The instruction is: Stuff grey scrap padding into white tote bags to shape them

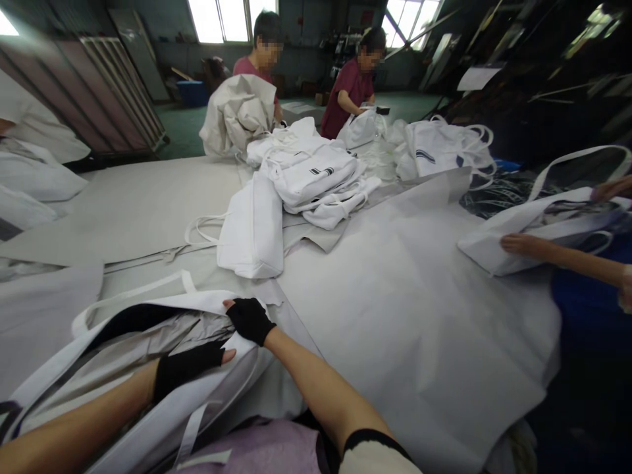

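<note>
A large white tote bag [143, 421] lies open in front of me, with dark lining and crumpled grey stuffing showing in its mouth. My right hand [251, 320], in a black fingerless glove, grips the bag's rim at its far right corner. Gloved the same way, my left hand [192, 368] reaches across the opening; its thumb rests on the near rim, and its other fingers are mostly hidden by the bag. One white strap [133, 296] arches up on the far side, and another hangs at the near side.
A heap of white bags [316, 174] covers the table's middle, with one boxy white bag [251, 227] nearer me. Grey sheets [405, 296] spread over the tabletop. At right, another person's hands [528, 247] hold a white bag [494, 243]. Two people in maroon work across the table.
</note>
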`<state>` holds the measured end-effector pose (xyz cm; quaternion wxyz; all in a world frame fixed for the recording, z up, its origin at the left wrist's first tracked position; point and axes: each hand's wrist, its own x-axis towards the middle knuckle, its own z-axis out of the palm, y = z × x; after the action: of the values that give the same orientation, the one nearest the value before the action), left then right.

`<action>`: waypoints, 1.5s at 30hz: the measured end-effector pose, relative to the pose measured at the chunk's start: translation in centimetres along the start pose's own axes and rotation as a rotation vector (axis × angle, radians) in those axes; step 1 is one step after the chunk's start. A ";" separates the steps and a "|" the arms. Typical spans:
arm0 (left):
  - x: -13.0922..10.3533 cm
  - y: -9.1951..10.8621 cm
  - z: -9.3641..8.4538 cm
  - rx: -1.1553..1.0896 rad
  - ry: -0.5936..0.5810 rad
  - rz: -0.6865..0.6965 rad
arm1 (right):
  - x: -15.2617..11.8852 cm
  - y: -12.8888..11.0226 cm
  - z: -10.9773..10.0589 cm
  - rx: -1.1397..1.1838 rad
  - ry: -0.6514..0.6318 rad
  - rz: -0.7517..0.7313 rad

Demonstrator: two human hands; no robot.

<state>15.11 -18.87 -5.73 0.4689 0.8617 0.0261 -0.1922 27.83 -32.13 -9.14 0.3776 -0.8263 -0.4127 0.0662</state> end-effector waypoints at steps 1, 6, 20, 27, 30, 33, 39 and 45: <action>-0.1 0.8 -0.1 -0.041 -0.016 -0.037 | 0.2 0.1 0.1 -0.005 0.002 0.001; -1.1 2.1 0.1 -0.183 0.067 -0.172 | 0.7 0.2 0.5 -0.020 0.010 0.010; -1.8 2.5 0.3 -0.036 -0.039 -0.055 | 0.5 0.0 1.3 -0.029 0.033 0.049; -4.7 2.7 -1.1 0.220 -0.050 -0.070 | 0.8 0.7 1.6 -0.036 0.079 0.069; -6.3 1.6 0.0 0.389 0.027 -0.064 | 0.3 0.3 1.0 -0.042 0.098 0.067; -6.9 1.0 1.0 0.457 0.116 -0.045 | 0.2 -1.0 -0.5 -0.057 0.178 0.032; -9.7 1.0 2.8 0.797 0.525 0.114 | 4.2 -5.1 -1.5 -0.137 0.132 -0.387; -11.3 -0.4 4.3 1.036 0.871 0.232 | 8.3 -6.6 1.6 -0.439 -0.201 -0.334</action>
<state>3.28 -20.67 -4.17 -0.0396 0.9707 0.0245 0.2356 28.38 -22.72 -4.15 0.1526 -0.7981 -0.5828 -0.0060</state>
